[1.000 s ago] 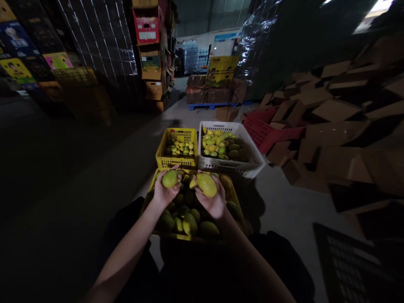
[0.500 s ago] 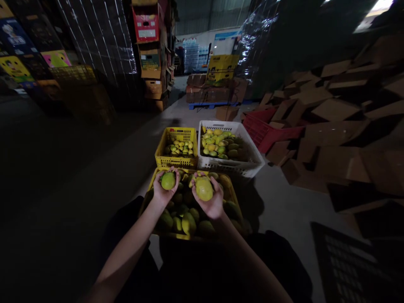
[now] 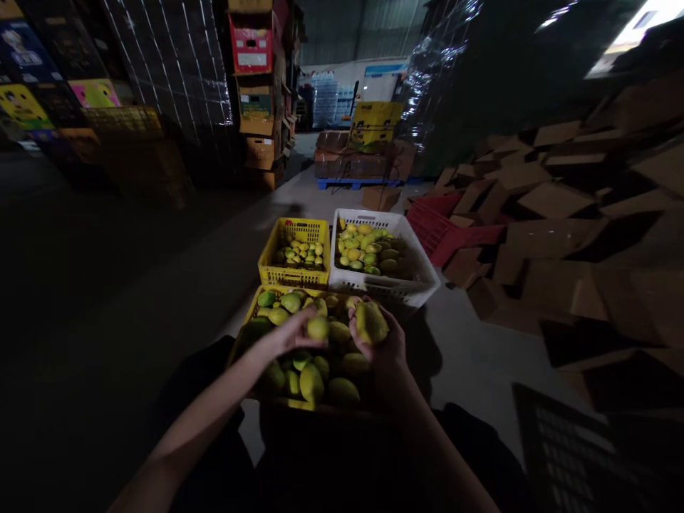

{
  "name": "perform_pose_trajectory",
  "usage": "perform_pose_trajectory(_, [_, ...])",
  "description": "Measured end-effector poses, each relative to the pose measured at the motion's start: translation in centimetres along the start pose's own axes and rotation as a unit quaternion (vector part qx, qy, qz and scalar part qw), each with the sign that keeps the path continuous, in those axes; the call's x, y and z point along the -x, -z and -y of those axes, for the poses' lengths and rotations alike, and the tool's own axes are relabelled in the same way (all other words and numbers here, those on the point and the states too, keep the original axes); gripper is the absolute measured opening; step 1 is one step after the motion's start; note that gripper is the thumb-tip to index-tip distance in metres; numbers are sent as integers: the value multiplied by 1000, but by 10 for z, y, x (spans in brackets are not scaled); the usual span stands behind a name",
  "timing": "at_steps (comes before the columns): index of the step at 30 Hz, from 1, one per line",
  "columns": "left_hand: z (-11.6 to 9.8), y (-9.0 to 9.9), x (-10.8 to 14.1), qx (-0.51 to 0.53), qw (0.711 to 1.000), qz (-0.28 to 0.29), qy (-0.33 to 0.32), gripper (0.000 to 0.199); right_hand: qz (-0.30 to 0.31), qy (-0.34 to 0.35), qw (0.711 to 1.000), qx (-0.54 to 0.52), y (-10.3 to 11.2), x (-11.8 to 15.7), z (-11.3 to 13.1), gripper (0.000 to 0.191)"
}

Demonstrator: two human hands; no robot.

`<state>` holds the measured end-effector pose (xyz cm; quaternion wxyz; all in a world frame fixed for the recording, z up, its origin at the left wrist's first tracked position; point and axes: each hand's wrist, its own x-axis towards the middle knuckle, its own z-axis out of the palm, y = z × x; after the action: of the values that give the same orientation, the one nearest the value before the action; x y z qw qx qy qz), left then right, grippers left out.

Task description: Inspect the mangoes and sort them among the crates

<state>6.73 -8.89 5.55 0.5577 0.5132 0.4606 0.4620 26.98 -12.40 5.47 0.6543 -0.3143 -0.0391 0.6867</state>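
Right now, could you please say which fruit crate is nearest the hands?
The front yellow crate; the back yellow crate and white crate stand beyond it.

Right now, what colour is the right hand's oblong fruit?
The oblong fruit is greenish yellow in the head view.

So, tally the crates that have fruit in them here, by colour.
Yellow crates: 2, the near one under the hands and the smaller-looking one beyond it
White crate: 1
Total: 3
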Motion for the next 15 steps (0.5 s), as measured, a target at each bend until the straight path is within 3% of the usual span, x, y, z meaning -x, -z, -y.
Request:
perform_pose_trajectory(1, [-11,12,-14,34,999,-20,17,29,-3,-11,1000,-6,0,2,0,24])
perform_pose_trajectory(3, [-28,38,-33,213,962,-154,73,22,-7,-21,1000,-2,1,3,-1,26])
perform_pose_trajectory(6, [-29,60,-37,243,946,-199,81,16,12,-22,998,52,6,2,-5,29])
perform_pose_trajectory(8, [-15,58,-29,200,964,-169,53,21,30,-18,995,95,10,-1,-13,32])
perform_pose_trajectory(11, [8,40,-13,24,997,-63,-21,8,31,-24,988,148,15,-3,-31,36])
perform_pose_trajectory(13, [18,29,-4,-62,997,-3,-44,13,40,21,973,228,20,-2,-46,36])
perform_pose_trajectory(15, [21,23,4,-134,989,37,-49,20,62,103,940,320,32,2,-61,38])
